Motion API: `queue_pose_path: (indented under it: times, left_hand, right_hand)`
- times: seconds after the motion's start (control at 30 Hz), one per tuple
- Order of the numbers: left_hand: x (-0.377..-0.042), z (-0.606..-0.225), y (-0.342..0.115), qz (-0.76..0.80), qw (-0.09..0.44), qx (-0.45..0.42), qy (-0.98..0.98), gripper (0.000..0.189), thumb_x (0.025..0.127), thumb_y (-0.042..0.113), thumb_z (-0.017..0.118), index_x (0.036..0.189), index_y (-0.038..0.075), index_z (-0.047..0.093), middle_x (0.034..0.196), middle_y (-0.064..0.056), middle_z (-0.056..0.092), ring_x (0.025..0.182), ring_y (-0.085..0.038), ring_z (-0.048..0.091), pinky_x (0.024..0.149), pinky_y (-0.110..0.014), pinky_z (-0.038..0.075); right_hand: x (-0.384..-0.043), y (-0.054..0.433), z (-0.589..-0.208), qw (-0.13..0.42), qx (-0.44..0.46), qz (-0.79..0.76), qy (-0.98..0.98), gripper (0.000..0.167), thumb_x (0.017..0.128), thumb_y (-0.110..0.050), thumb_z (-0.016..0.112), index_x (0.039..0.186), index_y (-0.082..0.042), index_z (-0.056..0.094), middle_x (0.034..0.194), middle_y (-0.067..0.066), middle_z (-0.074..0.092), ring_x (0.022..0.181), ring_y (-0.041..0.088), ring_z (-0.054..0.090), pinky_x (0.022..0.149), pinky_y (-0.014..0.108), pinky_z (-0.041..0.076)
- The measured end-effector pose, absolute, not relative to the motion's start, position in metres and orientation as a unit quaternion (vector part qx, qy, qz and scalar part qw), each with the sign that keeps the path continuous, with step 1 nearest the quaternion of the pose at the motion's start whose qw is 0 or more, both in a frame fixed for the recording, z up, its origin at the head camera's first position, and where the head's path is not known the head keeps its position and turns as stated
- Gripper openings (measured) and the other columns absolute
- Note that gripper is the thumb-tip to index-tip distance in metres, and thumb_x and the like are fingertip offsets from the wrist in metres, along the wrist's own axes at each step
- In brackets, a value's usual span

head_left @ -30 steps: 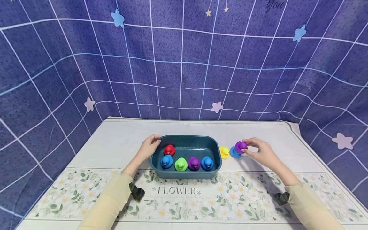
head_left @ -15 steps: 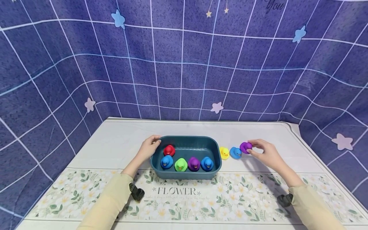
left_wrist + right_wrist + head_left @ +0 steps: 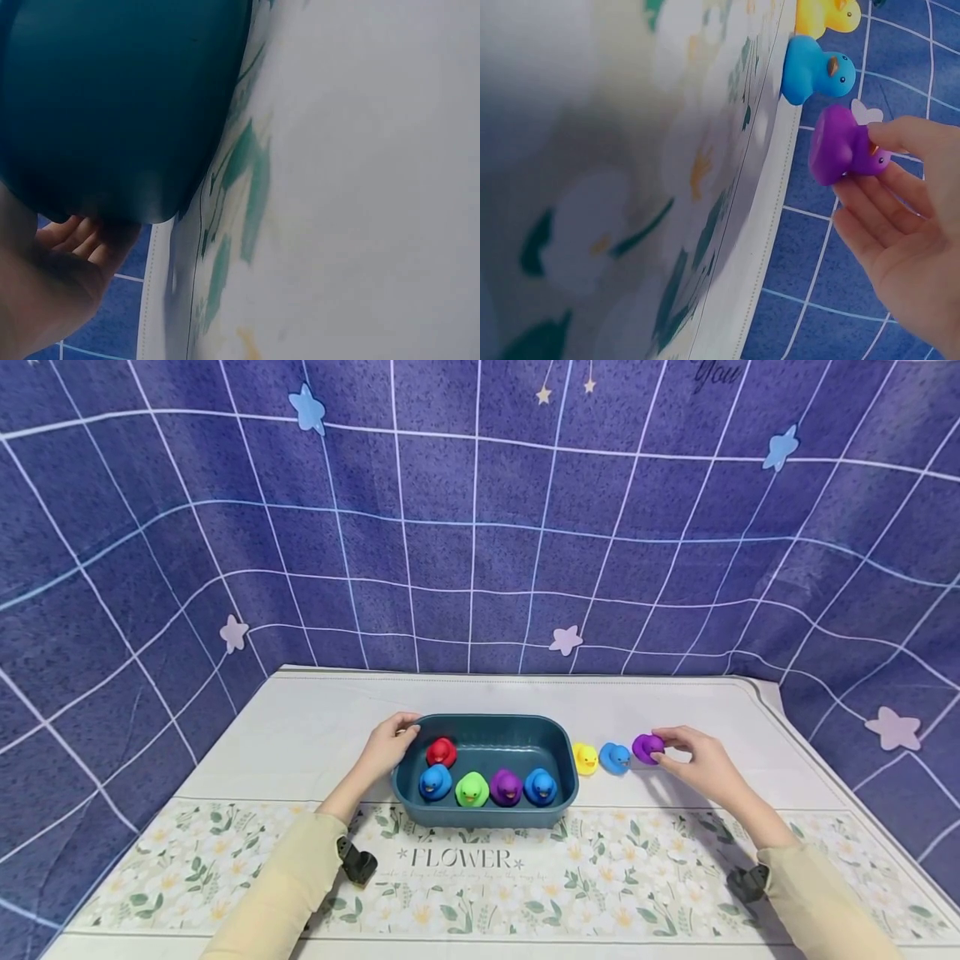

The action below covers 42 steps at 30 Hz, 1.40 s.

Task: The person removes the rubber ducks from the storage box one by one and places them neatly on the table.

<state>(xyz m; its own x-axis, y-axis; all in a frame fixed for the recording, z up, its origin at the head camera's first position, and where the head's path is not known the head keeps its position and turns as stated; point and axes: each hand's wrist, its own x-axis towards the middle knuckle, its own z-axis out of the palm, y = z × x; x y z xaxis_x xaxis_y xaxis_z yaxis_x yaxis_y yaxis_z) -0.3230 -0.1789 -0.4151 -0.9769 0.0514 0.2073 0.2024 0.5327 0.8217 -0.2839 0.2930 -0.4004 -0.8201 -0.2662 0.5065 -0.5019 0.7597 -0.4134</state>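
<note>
My right hand (image 3: pixel 701 764) pinches a purple rubber duck (image 3: pixel 647 748) between thumb and fingers; the right wrist view shows this duck (image 3: pixel 844 146) close above the table. Left of it a blue duck (image 3: pixel 615 758) and a yellow duck (image 3: pixel 586 758) stand in a row beside a dark teal tub (image 3: pixel 483 816). Inside the tub are a red duck (image 3: pixel 442 752), two blue ducks, a green duck (image 3: pixel 472 789) and another purple duck (image 3: pixel 506 786). At the tub's left end my left hand (image 3: pixel 387 746) grips the rim; in the left wrist view the tub wall partly hides its fingers (image 3: pixel 84 238).
The table (image 3: pixel 330 693) has a white cover with a flowered band (image 3: pixel 480 897) along the front. Behind and on both sides hangs a blue grid-patterned cloth (image 3: pixel 517 552) with stars. Small black cameras sit on both wrists.
My right hand has moved right and slightly down with the purple duck, from overlapping the blue duck to just right of it. The left hand and tub stay put.
</note>
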Motion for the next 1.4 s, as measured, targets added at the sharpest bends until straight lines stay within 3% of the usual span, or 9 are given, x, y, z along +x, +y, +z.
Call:
queue_pose_path:
  times: [0.93,1.23,1.4]
  left_hand:
    - [-0.3204,-0.4133,-0.1785,-0.479,0.072,-0.068,-0.872,0.03,0.097,0.012,0.048,0.124,-0.001,0.056,0.124,-0.022,0.058,0.115,-0.035,0.054,0.096,-0.045,0.046]
    - [-0.3213,-0.4127,-0.1797,-0.473,0.074,-0.074,-0.875,0.031,0.097,0.012,0.048,0.123,-0.002,0.056,0.124,-0.023,0.058,0.116,-0.036,0.054,0.097,-0.046,0.045]
    - [-0.3222,-0.4123,-0.1791,-0.471,0.073,-0.073,-0.876,0.031,0.097,0.012,0.049,0.124,-0.002,0.056,0.124,-0.022,0.058,0.116,-0.035,0.054,0.098,-0.046,0.045]
  right_hand:
    - [-0.2907,0.2966,-0.4066,0.117,0.194,0.274,-0.935,0.034,0.079,0.004,0.066,0.11,0.012,0.059,0.106,0.028,0.063,0.094,0.04,0.064,0.086,0.052,0.05]
    - [-0.2912,0.2967,-0.4059,0.113,0.192,0.275,-0.935,0.033,0.08,0.003,0.064,0.111,0.012,0.058,0.108,0.029,0.062,0.096,0.041,0.063,0.086,0.052,0.05]
    - [-0.2887,0.2986,-0.4051,0.148,0.2,0.261,-0.933,0.034,0.079,-0.001,0.069,0.11,0.01,0.06,0.104,0.026,0.065,0.096,0.042,0.062,0.084,0.054,0.05]
